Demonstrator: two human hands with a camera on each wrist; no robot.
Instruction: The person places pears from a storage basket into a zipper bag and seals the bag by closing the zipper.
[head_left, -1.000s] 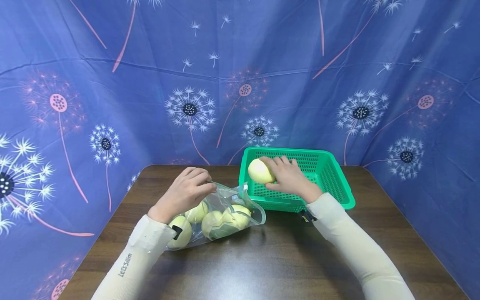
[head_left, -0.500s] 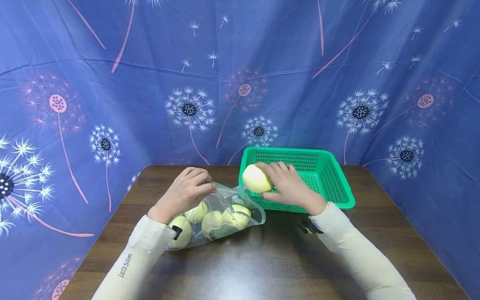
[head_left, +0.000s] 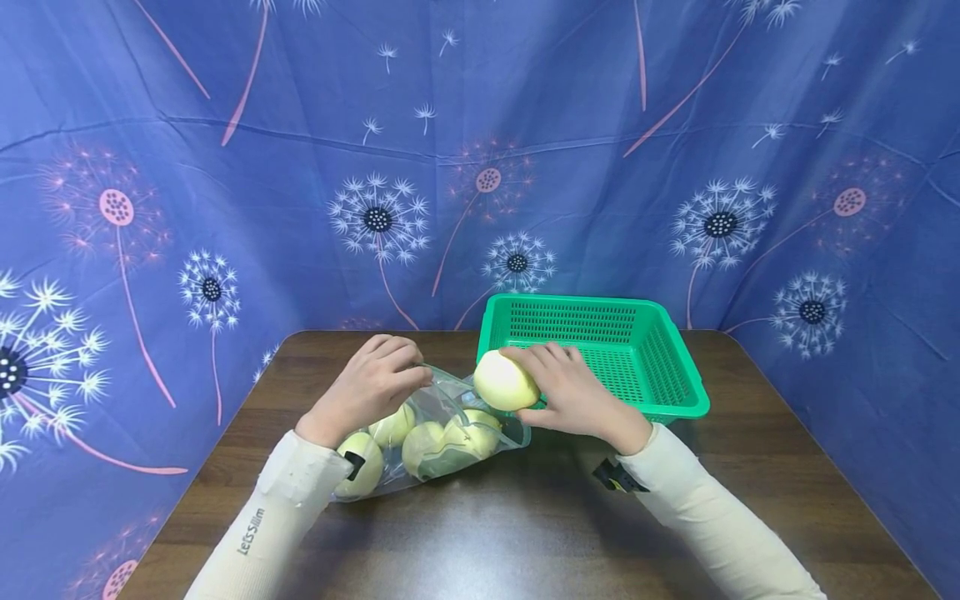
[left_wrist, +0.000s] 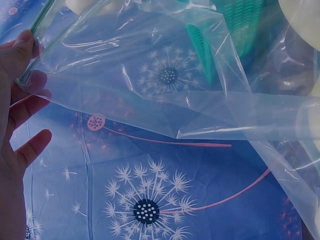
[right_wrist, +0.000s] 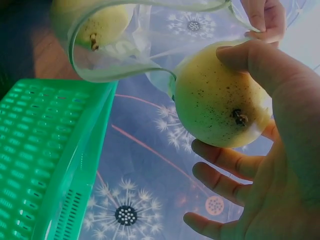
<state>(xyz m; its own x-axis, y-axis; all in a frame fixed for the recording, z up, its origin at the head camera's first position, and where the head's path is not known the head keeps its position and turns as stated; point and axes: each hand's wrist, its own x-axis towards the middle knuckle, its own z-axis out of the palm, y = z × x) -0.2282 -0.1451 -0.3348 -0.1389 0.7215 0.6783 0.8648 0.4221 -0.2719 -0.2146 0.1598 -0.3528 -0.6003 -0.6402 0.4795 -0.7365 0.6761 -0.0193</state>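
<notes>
My right hand (head_left: pixel 577 396) holds a round pale yellow-green fruit (head_left: pixel 504 382) between thumb and fingers, above the bag's mouth. In the right wrist view that fruit (right_wrist: pixel 220 95) shows dark specks and a short brown stem. My left hand (head_left: pixel 371 387) pinches the upper edge of a clear plastic bag (head_left: pixel 441 387); the left wrist view shows the film of the bag (left_wrist: pixel 150 112) stretched from thumb and fingers. Several similar fruits (head_left: pixel 423 446) lie inside it. Its mouth gapes toward the right, its rim (right_wrist: pixel 110 77) partly behind the held fruit.
A green perforated plastic basket (head_left: pixel 577 302) stands at the back right, close beside the bag's mouth. Both rest on a brown wooden table (head_left: pixel 525 542). Behind it hangs a blue dandelion-print cloth (head_left: pixel 600 208).
My right hand has carried the fruit from over the basket leftward and toward me, to the bag's mouth. My left hand and the bag have hardly moved.
</notes>
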